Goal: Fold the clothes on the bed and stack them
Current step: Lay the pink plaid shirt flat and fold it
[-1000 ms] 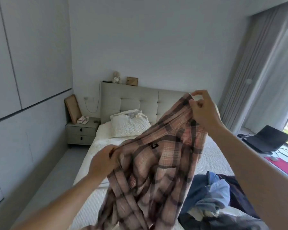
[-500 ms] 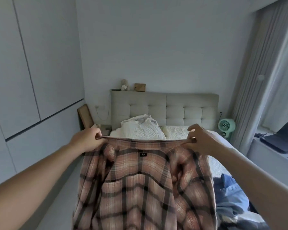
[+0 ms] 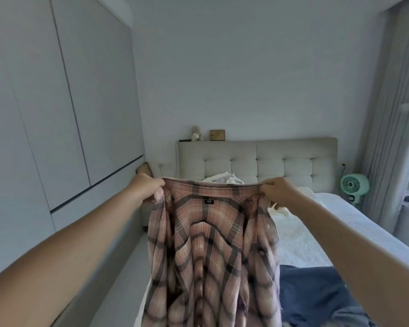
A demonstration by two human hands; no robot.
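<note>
Over the bed (image 3: 316, 232), left hand (image 3: 147, 188) and right hand (image 3: 278, 192) each pinch the shirt (image 3: 210, 244) at its shoulders — keep the collar level and taut — then lower it flat.

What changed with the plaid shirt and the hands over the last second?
The left hand came up level with the right hand, drawing the bunched plaid shirt out wide by its shoulders. Both hands kept their grip; the blue clothes stayed on the bed.

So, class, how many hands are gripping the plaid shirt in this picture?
2. The left hand grips the plaid shirt at its left shoulder, and the right hand grips it at its right shoulder.
</note>
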